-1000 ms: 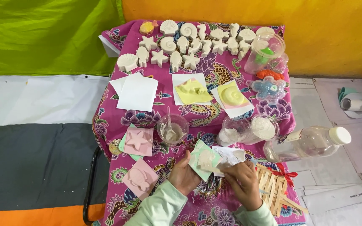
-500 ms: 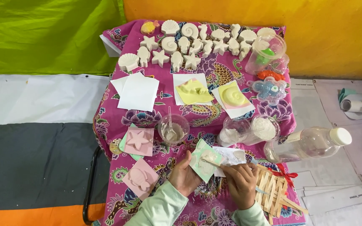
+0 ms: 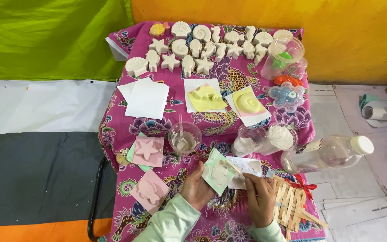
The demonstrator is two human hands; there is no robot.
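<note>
My left hand [image 3: 196, 189] holds a pale green mould [image 3: 217, 172] tilted up, just above the patterned pink tablecloth [image 3: 251, 130]. White plaster fills the mould's hollow. My right hand [image 3: 260, 197] grips a thin wooden stick [image 3: 235, 169] whose tip rests on the plaster in the mould. A white paper sheet [image 3: 247, 166] lies under and behind the mould. A clear cup of wet plaster with a spoon [image 3: 184, 137] stands just beyond my left hand.
Two pink moulds, a star [image 3: 148, 151] and a turtle [image 3: 149, 191], lie at the left. White plaster shells and stars [image 3: 202, 45] fill the table's far end. A tipped plastic bottle [image 3: 328, 153], a powder jar [image 3: 265, 139] and wooden sticks [image 3: 292, 204] sit at the right.
My right hand has shifted slightly with the stick across the plaster in the mould. My left hand keeps the mould in the same place.
</note>
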